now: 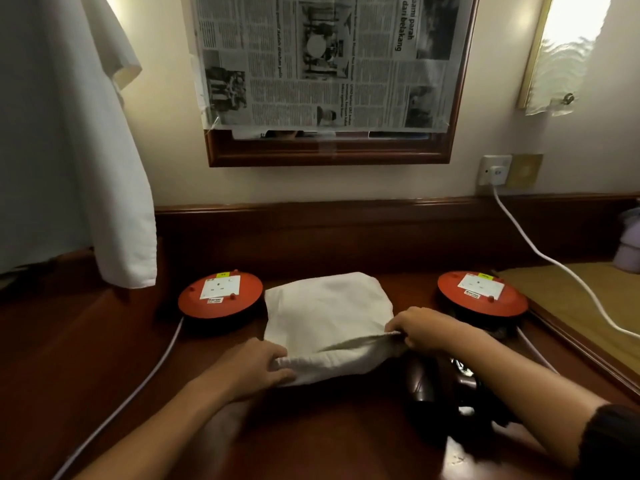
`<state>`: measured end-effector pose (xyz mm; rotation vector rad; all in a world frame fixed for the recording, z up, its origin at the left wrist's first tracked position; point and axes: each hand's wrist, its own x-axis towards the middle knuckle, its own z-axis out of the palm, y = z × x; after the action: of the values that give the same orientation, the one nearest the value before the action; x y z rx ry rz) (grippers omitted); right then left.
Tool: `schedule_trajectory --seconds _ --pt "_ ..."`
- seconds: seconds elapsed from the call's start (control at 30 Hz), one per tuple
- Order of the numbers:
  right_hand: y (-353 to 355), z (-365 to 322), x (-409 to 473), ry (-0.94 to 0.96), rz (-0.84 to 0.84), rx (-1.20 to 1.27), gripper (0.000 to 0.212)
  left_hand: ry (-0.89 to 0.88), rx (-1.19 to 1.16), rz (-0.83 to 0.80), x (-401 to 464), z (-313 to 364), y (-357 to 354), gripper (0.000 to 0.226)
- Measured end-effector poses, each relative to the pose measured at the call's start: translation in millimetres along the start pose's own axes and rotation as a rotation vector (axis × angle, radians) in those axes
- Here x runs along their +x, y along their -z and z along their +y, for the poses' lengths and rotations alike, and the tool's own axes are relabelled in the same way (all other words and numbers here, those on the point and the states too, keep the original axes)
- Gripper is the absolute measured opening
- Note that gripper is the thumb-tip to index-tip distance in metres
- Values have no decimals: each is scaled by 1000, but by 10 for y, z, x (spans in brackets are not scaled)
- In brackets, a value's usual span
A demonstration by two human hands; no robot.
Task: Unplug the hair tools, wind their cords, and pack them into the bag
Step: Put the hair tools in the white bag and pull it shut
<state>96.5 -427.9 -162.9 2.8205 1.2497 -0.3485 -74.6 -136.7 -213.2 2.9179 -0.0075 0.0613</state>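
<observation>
A cream cloth bag lies flat on the dark wooden desk, between two red extension reels. My left hand grips the bag's near left edge. My right hand pinches the near right edge and lifts it a little. A black hair tool with its dark cord lies on the desk under my right forearm, partly hidden. No plug sits in either reel's socket.
The left red reel and right red reel each trail a white cable. A white plug sits in the wall socket. A white towel hangs at left. A newspaper-covered mirror hangs above the desk.
</observation>
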Motion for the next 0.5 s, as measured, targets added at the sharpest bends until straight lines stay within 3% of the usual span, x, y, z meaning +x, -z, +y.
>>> schedule_trajectory --seconds 0.1,0.2,0.3,0.37,0.5 --pt "-106 3 14 -4 -37 13 26 -8 40 -137 14 90 12 49" --pt "-45 3 -31 55 -53 79 16 -5 -8 -43 120 198 94 54" --pt "84 -12 -32 77 33 322 36 -105 -114 142 340 380 82 40" --pt "127 -32 20 -1 64 389 53 -176 -151 116 507 532 2 35" --pt "66 -148 99 -148 -127 102 51 -244 204 11 745 683 -222 44"
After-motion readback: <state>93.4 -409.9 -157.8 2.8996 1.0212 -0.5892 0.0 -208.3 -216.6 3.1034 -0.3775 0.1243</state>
